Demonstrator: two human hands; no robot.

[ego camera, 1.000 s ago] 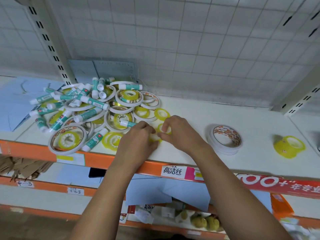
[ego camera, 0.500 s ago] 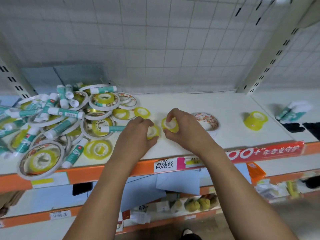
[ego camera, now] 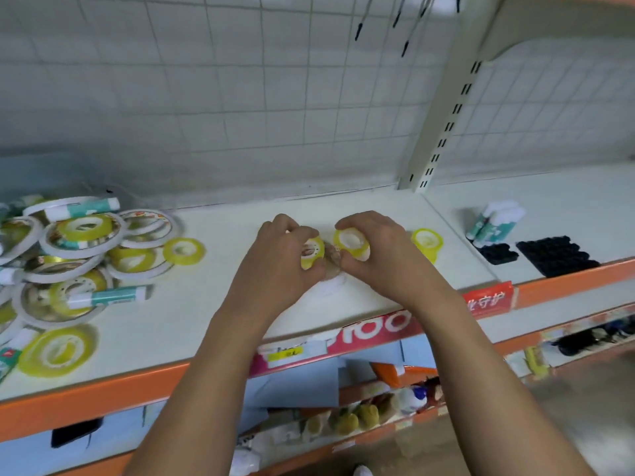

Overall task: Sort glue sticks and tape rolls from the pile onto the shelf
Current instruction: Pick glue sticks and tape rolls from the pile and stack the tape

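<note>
left hand point(ego camera: 275, 262) fingers curled round a small yellow tape roll point(ego camera: 312, 252) | right hand point(ego camera: 385, 255) gripping a second yellow roll point(ego camera: 350, 243), both well right of the pile point(ego camera: 79, 255) | blurry white roll point(ego camera: 331, 281) underneath, I think | loose yellow roll point(ego camera: 426, 240) and glue sticks point(ego camera: 494, 223) further right on the shelf point(ego camera: 206, 321)

The one head-worn camera is looking forward and down from above the person's forearms, facing the white shelf point(ego camera: 192, 304) and its wire grid back point(ego camera: 240, 97) nearly head-on. It is sitting close: the left hand point(ego camera: 275, 266) and right hand point(ego camera: 381, 252) are filling the middle, the pile point(ego camera: 68, 255) is running off the left edge, and the wide lens is bowing the orange shelf lip point(ego camera: 86, 403)
</note>
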